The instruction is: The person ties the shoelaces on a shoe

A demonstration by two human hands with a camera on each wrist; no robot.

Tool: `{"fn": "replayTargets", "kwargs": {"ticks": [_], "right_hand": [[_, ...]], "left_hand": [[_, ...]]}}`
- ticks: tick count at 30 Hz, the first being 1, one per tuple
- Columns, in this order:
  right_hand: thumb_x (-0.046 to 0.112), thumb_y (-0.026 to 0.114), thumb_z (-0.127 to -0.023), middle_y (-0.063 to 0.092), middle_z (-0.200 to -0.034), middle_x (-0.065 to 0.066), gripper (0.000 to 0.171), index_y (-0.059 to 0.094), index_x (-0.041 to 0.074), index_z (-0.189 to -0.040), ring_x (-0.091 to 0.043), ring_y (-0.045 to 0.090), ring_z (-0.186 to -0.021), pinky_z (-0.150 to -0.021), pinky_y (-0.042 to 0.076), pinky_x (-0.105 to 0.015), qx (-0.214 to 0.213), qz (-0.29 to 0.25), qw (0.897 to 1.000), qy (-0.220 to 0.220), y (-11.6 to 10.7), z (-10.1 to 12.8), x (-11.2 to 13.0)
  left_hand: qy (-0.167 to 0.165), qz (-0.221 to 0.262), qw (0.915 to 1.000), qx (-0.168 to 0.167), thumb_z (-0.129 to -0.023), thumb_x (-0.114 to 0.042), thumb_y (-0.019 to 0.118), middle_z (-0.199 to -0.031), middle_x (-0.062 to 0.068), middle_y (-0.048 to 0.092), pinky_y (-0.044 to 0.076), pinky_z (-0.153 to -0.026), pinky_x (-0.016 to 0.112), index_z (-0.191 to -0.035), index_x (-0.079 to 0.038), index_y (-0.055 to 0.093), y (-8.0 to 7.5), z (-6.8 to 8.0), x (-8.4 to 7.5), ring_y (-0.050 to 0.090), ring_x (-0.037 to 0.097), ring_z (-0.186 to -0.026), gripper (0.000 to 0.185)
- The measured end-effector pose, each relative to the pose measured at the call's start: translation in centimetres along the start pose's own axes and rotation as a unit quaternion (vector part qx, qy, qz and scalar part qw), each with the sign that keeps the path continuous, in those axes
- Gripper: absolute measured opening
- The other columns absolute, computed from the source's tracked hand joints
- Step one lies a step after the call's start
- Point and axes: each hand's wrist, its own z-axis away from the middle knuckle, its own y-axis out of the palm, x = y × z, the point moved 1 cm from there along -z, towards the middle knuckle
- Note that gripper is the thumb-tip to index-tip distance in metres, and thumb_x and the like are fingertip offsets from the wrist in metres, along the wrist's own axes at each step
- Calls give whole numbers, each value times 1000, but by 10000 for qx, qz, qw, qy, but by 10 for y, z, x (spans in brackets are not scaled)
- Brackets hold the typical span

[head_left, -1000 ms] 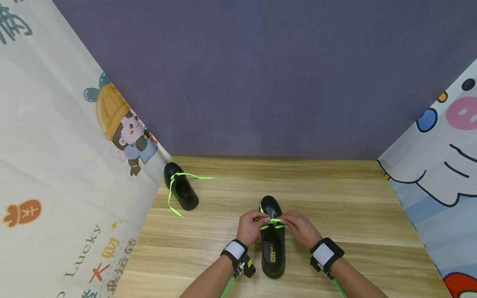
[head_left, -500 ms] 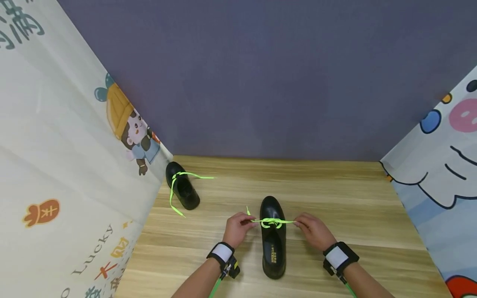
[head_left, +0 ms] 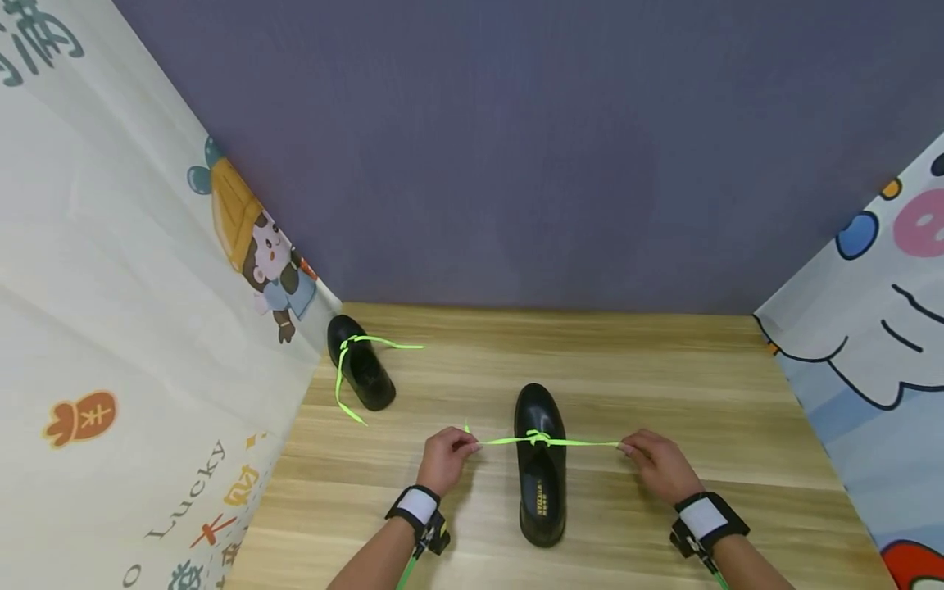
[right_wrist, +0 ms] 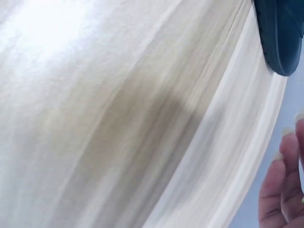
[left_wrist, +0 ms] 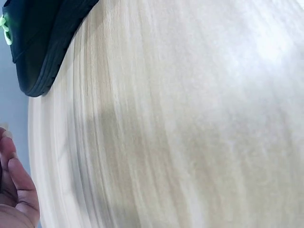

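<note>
The shoe (head_left: 541,471) is black and smooth, with a slight shine on its rounded toe and gold lettering on the insole inside its open mouth. It stands upright on its sole on the wood surface (head_left: 664,385), near the middle and toward the near edge, toe pointing to the far side and heel to the near side. A lime-green lace (head_left: 539,437) is gathered in a small knot across its front, just on the far side of the mouth, and from there runs out left and right in two nearly straight lines. The shoe lies between the two hands, touching neither. On its left, the left hand (head_left: 445,459) pinches one lace end between thumb and fingertips, and a short tip sticks up on the far side of the fingers. On its right, the right hand (head_left: 659,465) pinches the other end in the same narrow grip, a little farther from the shoe than the left one. Both sets of fingertips are about level with the knot. Well apart, at the far left, a second shoe (head_left: 378,385) sits at a slant, toe to the far left, its own green lace knotted with two loose ends, one trailing right and one toward the near side.
</note>
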Motion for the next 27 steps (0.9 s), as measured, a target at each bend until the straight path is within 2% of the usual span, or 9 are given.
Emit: {"fn": "replayTargets", "kwargs": {"ticks": [5,11,17,19,22,25,27], "right_hand": [[-5,72,-87,60,-81,11,15,73,10,-88,1,51,-71,-59,46,-28,-144,-63,9998,91,-4,5,-2],[-5,73,-86,62,-80,10,16,74,10,-86,1,53,-71,-59,46,-28,-197,47,9998,82,-6,9,-5],[-6,73,-84,62,-79,9,16,73,10,-84,0,54,-71,-59,47,-28,-229,94,9996,139,-6,10,-6],[-5,72,-86,63,-81,9,14,73,9,-85,-1,56,-73,-61,48,-30,-95,64,9996,248,-4,9,-4],[-1,68,-91,64,-84,7,10,73,8,-89,-5,59,-77,-66,51,-32,379,18,9978,549,1,7,0],[1,67,-93,65,-89,3,9,73,6,-98,-12,60,-84,-73,52,-37,895,96,9928,791,8,5,5],[1,68,-92,65,-95,1,16,72,5,-106,-19,61,-91,-78,50,-43,1101,265,9904,792,13,4,9]], "left_hand": [[10,-21,9999,-110,-86,-9,78,-81,1,67,54,-68,26,-83,-4,73,-1,0,1,64,12,-76,7],[12,-9,9998,-193,-85,-4,78,-82,1,67,54,-68,26,-80,-7,71,-3,0,0,63,12,-75,9],[128,48,9999,-68,-85,-4,78,-81,2,67,53,-67,26,-81,-6,71,-4,2,4,62,10,-74,8],[135,75,9998,97,-86,-5,77,-81,1,66,52,-67,25,-82,-6,72,-3,2,5,61,9,-74,6],[118,71,9989,456,-87,-6,77,-83,0,60,50,-67,24,-85,-6,73,0,4,7,57,8,-75,4],[201,-141,9967,773,-86,-5,77,-88,-1,50,47,-68,24,-87,-6,75,6,5,5,51,9,-76,3],[295,-419,9948,881,-86,-5,78,-92,-1,45,46,-71,25,-89,-8,75,10,5,1,48,10,-80,4]]}}
